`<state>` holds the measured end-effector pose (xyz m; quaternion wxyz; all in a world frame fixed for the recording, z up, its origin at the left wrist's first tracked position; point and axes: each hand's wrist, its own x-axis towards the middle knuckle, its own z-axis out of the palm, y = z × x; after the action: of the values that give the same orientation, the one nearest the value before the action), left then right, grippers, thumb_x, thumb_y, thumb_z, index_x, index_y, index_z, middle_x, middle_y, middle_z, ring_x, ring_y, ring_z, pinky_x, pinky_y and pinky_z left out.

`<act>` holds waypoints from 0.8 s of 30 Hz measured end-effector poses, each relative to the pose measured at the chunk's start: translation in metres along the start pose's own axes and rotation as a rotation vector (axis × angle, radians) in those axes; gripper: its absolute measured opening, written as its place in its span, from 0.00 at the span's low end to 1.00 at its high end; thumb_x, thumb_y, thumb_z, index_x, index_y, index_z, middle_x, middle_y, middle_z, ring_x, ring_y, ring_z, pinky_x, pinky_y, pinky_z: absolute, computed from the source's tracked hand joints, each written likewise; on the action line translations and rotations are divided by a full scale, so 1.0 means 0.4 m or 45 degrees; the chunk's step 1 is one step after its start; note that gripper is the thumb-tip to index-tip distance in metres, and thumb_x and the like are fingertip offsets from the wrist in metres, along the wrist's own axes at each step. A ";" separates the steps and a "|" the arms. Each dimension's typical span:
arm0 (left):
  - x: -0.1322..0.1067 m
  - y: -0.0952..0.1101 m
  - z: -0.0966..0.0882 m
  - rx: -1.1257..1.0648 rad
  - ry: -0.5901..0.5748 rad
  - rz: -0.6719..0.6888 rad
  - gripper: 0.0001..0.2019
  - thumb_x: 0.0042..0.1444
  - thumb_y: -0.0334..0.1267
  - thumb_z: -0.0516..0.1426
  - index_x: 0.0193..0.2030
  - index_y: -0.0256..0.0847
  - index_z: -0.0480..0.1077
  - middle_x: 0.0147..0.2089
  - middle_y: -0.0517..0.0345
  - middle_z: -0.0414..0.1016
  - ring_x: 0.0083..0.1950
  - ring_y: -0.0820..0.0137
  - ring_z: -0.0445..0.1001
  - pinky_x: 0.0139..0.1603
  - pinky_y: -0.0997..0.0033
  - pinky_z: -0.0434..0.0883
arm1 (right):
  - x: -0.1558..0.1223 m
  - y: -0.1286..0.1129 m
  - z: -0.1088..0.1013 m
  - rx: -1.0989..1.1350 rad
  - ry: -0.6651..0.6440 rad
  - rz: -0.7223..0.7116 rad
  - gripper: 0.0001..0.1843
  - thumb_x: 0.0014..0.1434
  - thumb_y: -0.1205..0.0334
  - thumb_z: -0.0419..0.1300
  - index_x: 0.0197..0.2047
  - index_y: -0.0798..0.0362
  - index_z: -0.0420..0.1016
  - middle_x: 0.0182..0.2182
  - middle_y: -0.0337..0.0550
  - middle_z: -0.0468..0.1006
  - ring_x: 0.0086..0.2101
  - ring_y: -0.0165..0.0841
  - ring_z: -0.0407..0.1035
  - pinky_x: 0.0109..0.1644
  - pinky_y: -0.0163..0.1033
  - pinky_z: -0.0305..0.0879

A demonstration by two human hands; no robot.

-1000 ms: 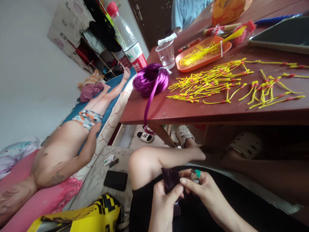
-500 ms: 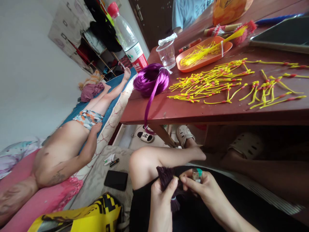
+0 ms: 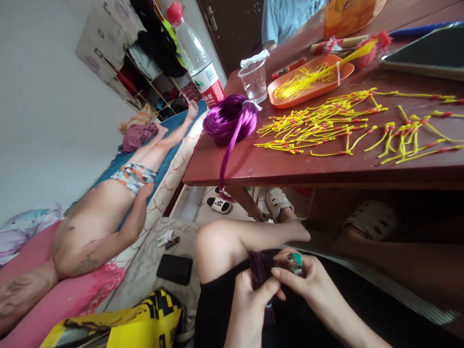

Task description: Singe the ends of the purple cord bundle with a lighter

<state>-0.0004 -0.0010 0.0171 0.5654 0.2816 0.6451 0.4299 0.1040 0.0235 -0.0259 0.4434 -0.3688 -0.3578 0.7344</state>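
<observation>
Over my lap, my left hand (image 3: 255,299) is closed round a bundle of dark purple threads (image 3: 261,268). A pale tie binds the bundle below the thumb, and its short ends hang beneath the hand. My right hand (image 3: 299,275) is close beside it, thumb and forefinger pinched near the bundle's edge. Tucked among the right fingers is a small green-and-silver lighter (image 3: 295,263), mostly hidden by the hand. Whether the right fingertips also pinch a thread, I cannot make out.
The red table (image 3: 232,169) bears a purple cord coil (image 3: 232,118), yellow knotted cords (image 3: 319,125), an orange tray (image 3: 290,102), a cup (image 3: 253,82) and a bottle (image 3: 197,58). A person (image 3: 108,208) lies on the bed at left. A phone (image 3: 174,268) lies nearby.
My left hand has moved right with the purple bundle, which now meets the right fingertips. The right hand has stayed nearly in place, and the view has shifted slightly.
</observation>
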 end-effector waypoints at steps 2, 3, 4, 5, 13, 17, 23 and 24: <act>0.000 -0.001 0.002 0.002 -0.007 0.001 0.08 0.39 0.37 0.62 0.22 0.34 0.72 0.16 0.61 0.67 0.20 0.75 0.60 0.23 0.76 0.56 | 0.000 0.003 0.004 0.021 0.014 0.030 0.12 0.45 0.55 0.61 0.21 0.56 0.69 0.16 0.33 0.64 0.16 0.27 0.59 0.22 0.33 0.56; 0.000 0.000 0.002 -0.001 0.003 -0.002 0.07 0.38 0.37 0.62 0.21 0.34 0.72 0.16 0.61 0.66 0.20 0.75 0.60 0.23 0.76 0.56 | 0.000 0.005 0.004 0.014 0.020 0.042 0.13 0.46 0.55 0.61 0.21 0.56 0.69 0.14 0.33 0.64 0.16 0.26 0.57 0.21 0.32 0.54; 0.000 0.001 0.002 -0.005 0.020 -0.005 0.07 0.37 0.36 0.62 0.20 0.34 0.72 0.15 0.61 0.66 0.20 0.74 0.60 0.24 0.76 0.56 | 0.000 0.008 0.003 0.007 0.025 0.055 0.13 0.46 0.55 0.61 0.20 0.56 0.69 0.13 0.33 0.64 0.16 0.25 0.55 0.20 0.32 0.52; 0.000 0.003 0.003 -0.009 0.037 -0.003 0.07 0.37 0.36 0.63 0.19 0.34 0.71 0.15 0.61 0.66 0.21 0.74 0.61 0.24 0.76 0.56 | 0.000 0.011 0.002 0.004 0.033 0.071 0.14 0.46 0.54 0.61 0.19 0.56 0.69 0.12 0.33 0.63 0.15 0.25 0.53 0.19 0.31 0.49; 0.002 0.009 0.003 0.013 0.065 0.035 0.10 0.39 0.37 0.61 0.14 0.36 0.69 0.16 0.61 0.65 0.21 0.73 0.62 0.25 0.75 0.58 | 0.002 0.023 0.008 0.084 0.087 0.133 0.16 0.44 0.52 0.62 0.19 0.58 0.72 0.10 0.32 0.62 0.14 0.22 0.47 0.17 0.30 0.42; 0.003 0.000 -0.003 0.058 0.079 0.075 0.11 0.42 0.35 0.60 0.14 0.36 0.67 0.17 0.60 0.66 0.22 0.73 0.62 0.27 0.75 0.58 | 0.003 0.026 0.007 0.070 0.099 0.127 0.15 0.43 0.53 0.63 0.21 0.58 0.73 0.09 0.32 0.62 0.14 0.22 0.47 0.17 0.30 0.42; 0.005 0.004 -0.008 0.074 0.105 0.078 0.11 0.43 0.36 0.59 0.14 0.36 0.67 0.17 0.60 0.67 0.24 0.72 0.63 0.28 0.75 0.59 | 0.005 0.027 0.000 0.026 0.126 0.131 0.13 0.43 0.54 0.63 0.22 0.58 0.73 0.10 0.32 0.62 0.14 0.22 0.48 0.17 0.30 0.44; 0.004 0.005 -0.009 0.079 0.112 0.075 0.11 0.43 0.36 0.59 0.14 0.36 0.67 0.17 0.60 0.67 0.24 0.72 0.63 0.28 0.75 0.59 | 0.005 0.027 -0.001 0.026 0.140 0.131 0.13 0.42 0.54 0.63 0.22 0.58 0.73 0.10 0.32 0.62 0.14 0.22 0.48 0.17 0.30 0.44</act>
<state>-0.0045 0.0005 0.0180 0.5145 0.2986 0.6740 0.4380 0.0994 0.0218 -0.0356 0.4277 -0.4219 -0.3060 0.7386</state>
